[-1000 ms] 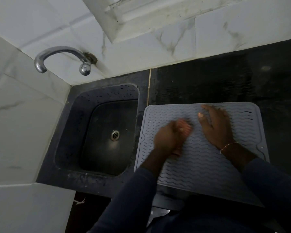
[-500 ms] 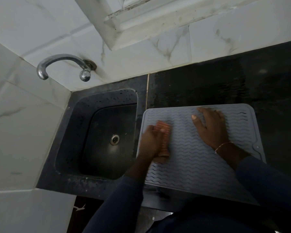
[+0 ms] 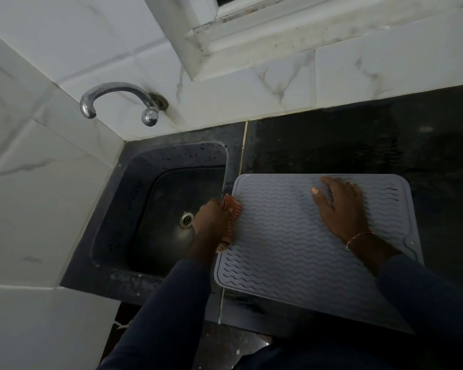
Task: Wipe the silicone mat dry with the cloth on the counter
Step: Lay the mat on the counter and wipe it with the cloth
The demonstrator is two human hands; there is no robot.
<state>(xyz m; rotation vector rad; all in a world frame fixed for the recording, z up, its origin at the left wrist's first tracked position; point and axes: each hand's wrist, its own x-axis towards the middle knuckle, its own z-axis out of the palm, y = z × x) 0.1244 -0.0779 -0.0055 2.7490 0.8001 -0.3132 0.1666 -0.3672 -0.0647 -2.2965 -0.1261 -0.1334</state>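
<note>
Mat (image 3: 278, 236) lies flat on the counter (image 3: 358, 145), just beside the sink (image 3: 134, 196). In the head view, your left hand (image 3: 211, 218) grips the bunched cloth (image 3: 233, 206). It has swept the cloth from mid-mat, near your other hand, out to the mat's left edge, where the cloth now hangs partly off. Your right hand (image 3: 342, 206) stays spread flat on the far right part, fingers straight, pinning the mat. That stroke looks finished, so I judge the left band wiped. The near strip and the patch under your right palm likely remain. The dim frame hides any remaining wet.
</note>
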